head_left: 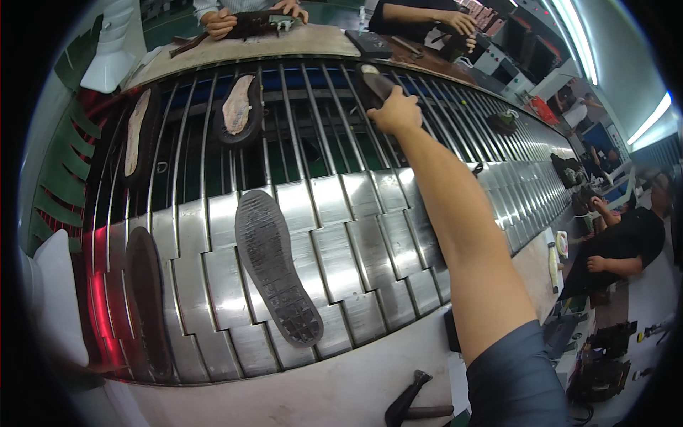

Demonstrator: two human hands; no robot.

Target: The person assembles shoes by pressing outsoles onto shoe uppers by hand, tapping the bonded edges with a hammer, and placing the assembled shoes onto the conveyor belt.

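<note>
My right hand (400, 112) reaches across the metal rollers, its fingers closed on the near end of a dark shoe piece (371, 84) with a pale patch at its far end. Two dark shoe-shaped pieces, one with a pale middle (238, 105) and a narrower one (137, 135), lie on the rollers to the left. On the slatted steel plates rests a grey shoe sole (274, 263), tread side up. Left of it lies a dark brown sole (146, 299) with a smoother face showing. My left hand is out of view.
A hammer-like tool (410, 402) lies on the near pale ledge (313, 381). Beyond the rollers, two people's hands handle dark pieces at a worktable (306, 41). White curved shells (57, 299) stand at the left. Another person (619, 245) is at the right.
</note>
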